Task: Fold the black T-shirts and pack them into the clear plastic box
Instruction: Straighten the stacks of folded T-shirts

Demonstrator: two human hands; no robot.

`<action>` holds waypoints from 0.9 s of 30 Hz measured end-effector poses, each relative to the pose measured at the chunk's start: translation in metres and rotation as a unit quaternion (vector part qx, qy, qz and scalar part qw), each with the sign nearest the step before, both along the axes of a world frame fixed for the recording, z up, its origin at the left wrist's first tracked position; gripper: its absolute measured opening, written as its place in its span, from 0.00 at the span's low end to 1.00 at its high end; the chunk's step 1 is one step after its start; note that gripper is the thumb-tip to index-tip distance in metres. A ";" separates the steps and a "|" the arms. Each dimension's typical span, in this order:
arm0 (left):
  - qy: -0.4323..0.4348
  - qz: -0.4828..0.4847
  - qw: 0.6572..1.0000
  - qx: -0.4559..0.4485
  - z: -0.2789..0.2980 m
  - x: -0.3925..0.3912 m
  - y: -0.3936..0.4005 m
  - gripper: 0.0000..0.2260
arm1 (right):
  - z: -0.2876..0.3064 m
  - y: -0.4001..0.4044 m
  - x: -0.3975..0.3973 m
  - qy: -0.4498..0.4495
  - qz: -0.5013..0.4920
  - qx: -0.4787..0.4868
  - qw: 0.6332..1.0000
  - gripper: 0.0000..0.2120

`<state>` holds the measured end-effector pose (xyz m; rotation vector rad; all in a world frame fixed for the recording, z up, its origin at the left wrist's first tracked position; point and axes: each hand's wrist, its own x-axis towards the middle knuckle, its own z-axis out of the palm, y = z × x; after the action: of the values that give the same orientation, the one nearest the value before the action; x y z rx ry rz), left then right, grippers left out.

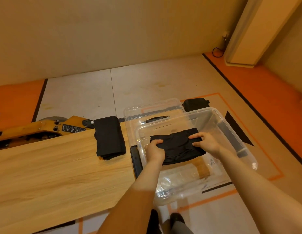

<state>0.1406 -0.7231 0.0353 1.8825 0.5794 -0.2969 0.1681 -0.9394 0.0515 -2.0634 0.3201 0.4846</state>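
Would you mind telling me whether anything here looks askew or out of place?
Nothing looks damaged or spilled. The clear plastic box overhangs the wooden table's end, and the folded stack of black T-shirts overhangs its far edge.

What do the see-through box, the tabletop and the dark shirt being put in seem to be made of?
The box looks like clear, glossy plastic: the floor markings show through its walls. The tabletop shows pale wood grain with a smooth matt finish, possibly laminate rather than solid wood. The black T-shirt held by both hands looks like soft matt knit fabric, since it creases and sags.
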 end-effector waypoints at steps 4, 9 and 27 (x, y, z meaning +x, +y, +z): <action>0.013 0.027 0.999 0.035 -0.007 0.004 -0.006 0.22 | -0.012 -0.003 0.012 0.022 0.023 0.005 0.999 0.14; 0.027 0.051 0.996 0.065 -0.021 0.007 -0.012 0.21 | -0.031 -0.003 0.023 0.031 0.056 0.004 0.998 0.15; 0.071 0.102 0.989 0.074 -0.066 0.015 -0.018 0.20 | -0.077 -0.008 0.037 -0.008 0.173 -0.066 0.983 0.20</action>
<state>0.1554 -0.7411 -0.0302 1.9353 0.9058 -0.2601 0.2055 -0.9476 -0.0256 -2.2615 -0.0213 0.6688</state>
